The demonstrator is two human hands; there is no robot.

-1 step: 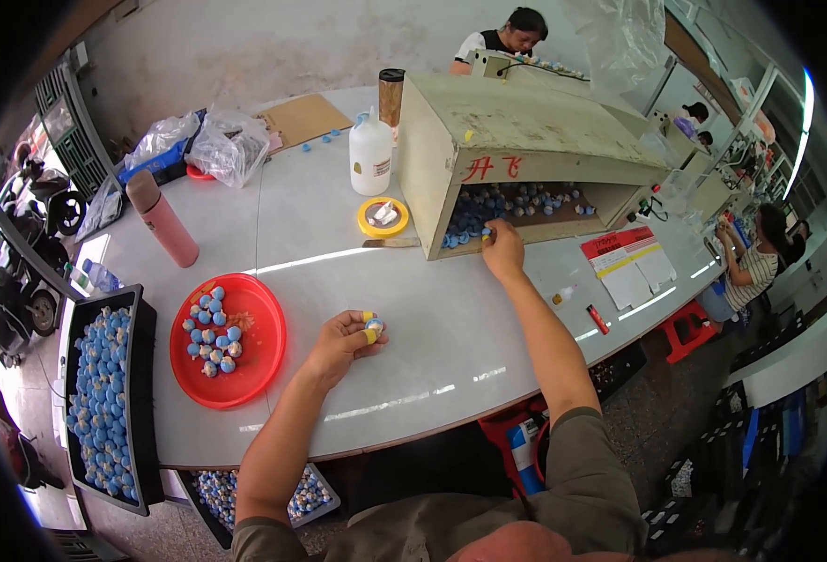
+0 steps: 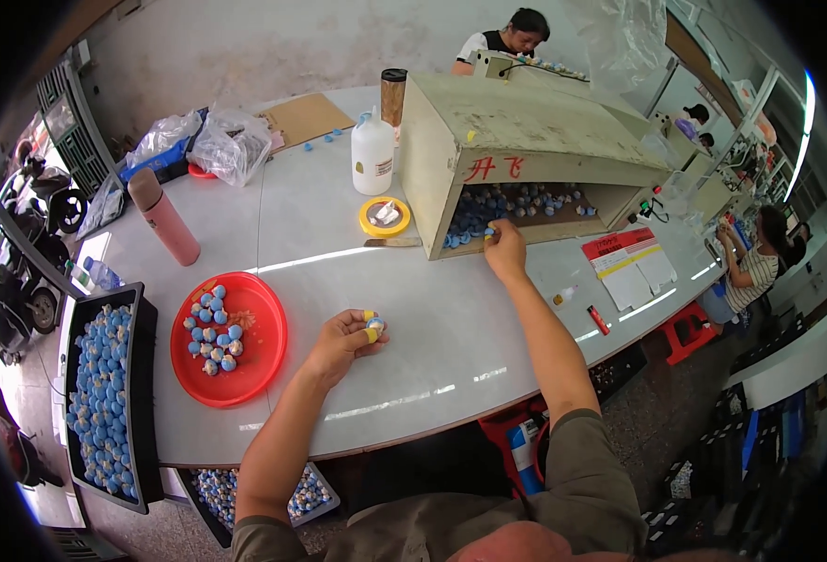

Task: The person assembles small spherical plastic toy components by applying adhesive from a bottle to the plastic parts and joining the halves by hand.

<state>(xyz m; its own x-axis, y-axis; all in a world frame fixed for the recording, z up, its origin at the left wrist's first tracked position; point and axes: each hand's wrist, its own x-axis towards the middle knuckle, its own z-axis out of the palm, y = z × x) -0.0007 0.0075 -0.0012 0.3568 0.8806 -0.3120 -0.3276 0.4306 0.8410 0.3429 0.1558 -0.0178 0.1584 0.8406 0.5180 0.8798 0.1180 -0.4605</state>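
My left hand (image 2: pixel 348 341) is above the table with fingers closed round a small blue-and-white ball-shaped piece (image 2: pixel 377 323). Yellow wraps cover some of its fingertips. At the front opening of a pale metal box (image 2: pixel 526 122), my right hand (image 2: pixel 505 251) pinches a small blue piece (image 2: pixel 490 232), partly hidden by the fingers. Inside that box lie many blue pieces (image 2: pixel 474 208), some with lighter parts. Left of my left hand, a red round tray (image 2: pixel 268 351) holds several blue-and-white balls (image 2: pixel 220 341).
A black crate (image 2: pixel 144 393) full of blue balls stands at the left. A pink bottle (image 2: pixel 165 220), white squeeze bottle (image 2: pixel 371 155), yellow tape roll (image 2: pixel 367 228) and flat blade (image 2: pixel 390 243) lie farther back. Red-and-white papers (image 2: pixel 629 267) and a red lighter (image 2: pixel 598 320) are at right. Other people sit beyond.
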